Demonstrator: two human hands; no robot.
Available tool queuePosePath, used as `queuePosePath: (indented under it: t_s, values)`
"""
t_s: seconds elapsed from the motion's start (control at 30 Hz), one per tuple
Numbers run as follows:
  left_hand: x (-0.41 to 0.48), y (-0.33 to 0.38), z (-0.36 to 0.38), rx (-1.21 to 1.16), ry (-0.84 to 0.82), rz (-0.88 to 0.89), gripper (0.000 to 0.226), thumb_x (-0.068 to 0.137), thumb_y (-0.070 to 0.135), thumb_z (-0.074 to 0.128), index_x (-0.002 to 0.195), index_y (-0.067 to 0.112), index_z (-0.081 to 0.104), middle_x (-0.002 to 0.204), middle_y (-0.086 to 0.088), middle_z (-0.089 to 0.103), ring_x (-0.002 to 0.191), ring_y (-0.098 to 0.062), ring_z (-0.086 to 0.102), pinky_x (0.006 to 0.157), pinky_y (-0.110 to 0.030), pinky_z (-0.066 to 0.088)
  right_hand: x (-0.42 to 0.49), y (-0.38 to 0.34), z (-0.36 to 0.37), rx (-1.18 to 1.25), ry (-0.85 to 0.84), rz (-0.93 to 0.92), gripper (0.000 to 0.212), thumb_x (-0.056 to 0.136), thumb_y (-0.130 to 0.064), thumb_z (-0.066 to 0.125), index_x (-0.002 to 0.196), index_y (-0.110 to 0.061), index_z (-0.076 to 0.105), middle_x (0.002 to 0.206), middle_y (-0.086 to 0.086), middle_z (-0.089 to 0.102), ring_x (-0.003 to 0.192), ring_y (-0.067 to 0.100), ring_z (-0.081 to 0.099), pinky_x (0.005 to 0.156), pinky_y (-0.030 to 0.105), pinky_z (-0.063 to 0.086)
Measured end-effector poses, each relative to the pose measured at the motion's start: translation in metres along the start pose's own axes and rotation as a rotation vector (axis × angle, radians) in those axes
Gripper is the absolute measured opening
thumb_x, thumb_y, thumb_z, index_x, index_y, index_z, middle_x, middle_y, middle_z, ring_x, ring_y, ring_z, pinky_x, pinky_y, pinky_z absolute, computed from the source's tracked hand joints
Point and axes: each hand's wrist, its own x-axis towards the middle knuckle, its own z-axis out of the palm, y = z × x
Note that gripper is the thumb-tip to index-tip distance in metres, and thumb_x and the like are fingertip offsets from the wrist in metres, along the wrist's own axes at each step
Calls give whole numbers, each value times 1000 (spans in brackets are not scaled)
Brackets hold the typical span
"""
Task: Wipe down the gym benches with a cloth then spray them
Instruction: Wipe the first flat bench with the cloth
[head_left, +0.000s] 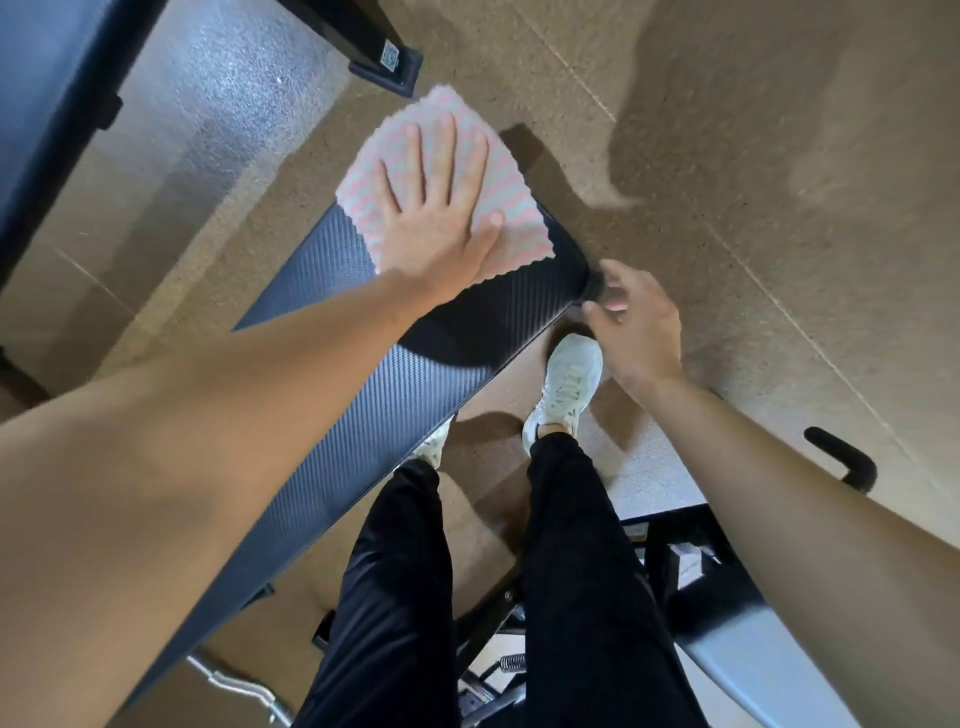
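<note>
A black gym bench pad (395, 384) with a woven texture runs diagonally from lower left to the middle of the view. A pink and white cloth (498, 171) lies flat over its far end. My left hand (441, 208) presses on the cloth with fingers spread straight. My right hand (634, 322) is at the pad's far right corner, its fingers curled round the pad's edge. No spray bottle is in view.
My legs in black trousers and white shoes (566, 384) stand right of the bench. A black machine foot (384, 73) is beyond the cloth. Another pad (36, 119) lies at far left, a metal bar (234, 686) and frame parts (675, 545) below, a black handle (847, 457) at right.
</note>
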Motion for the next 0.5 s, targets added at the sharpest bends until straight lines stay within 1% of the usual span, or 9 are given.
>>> queuePosePath:
  t_s: [0.1, 0.2, 0.27, 0.37, 0.43, 0.5]
  values:
    - [-14, 31, 8, -28, -70, 147, 69, 105, 56, 22, 165, 27, 3, 174, -7, -3, 158, -41, -7, 122, -69, -2, -6, 7, -5, 42, 26, 46, 46, 94, -18, 68, 139, -19, 58, 124, -3, 62, 102, 12, 64, 90, 20, 43]
    - [-32, 58, 19, 18, -128, 300, 71, 106, 59, 20, 165, 23, 6, 173, -7, 8, 159, -40, 0, 122, -69, 6, -12, 14, -9, 88, 59, 89, 47, 93, -18, 70, 138, -18, 58, 127, -4, 63, 103, 12, 65, 90, 19, 43]
    - [-44, 71, 23, 52, -130, 373, 73, 104, 61, 22, 165, 23, 9, 173, -6, 8, 159, -39, 3, 123, -68, 7, -16, 15, -12, 104, 86, 94, 48, 93, -17, 70, 139, -18, 57, 127, -5, 61, 102, 13, 65, 91, 24, 49]
    - [-51, 71, 19, 12, -111, 475, 72, 105, 54, 32, 166, 22, 12, 174, -5, 7, 159, -36, 1, 125, -64, 3, -18, 11, -14, 90, 136, 38, 50, 92, -14, 69, 140, -17, 56, 123, -8, 56, 102, 13, 63, 95, 37, 54]
    - [-55, 60, 11, -66, -61, 480, 71, 103, 44, 42, 165, 18, 17, 173, -6, 15, 159, -33, 9, 127, -57, 10, -18, 4, -13, 35, 136, -64, 51, 91, -15, 69, 141, -19, 56, 130, -5, 54, 114, 16, 59, 98, 43, 53]
    - [-63, 45, 2, -190, 18, 385, 72, 100, 33, 51, 163, 12, 24, 170, -8, 24, 157, -31, 20, 126, -52, 20, -15, -9, -10, -74, 95, -165, 56, 91, -20, 69, 144, -23, 52, 144, -1, 47, 129, 21, 48, 105, 41, 47]
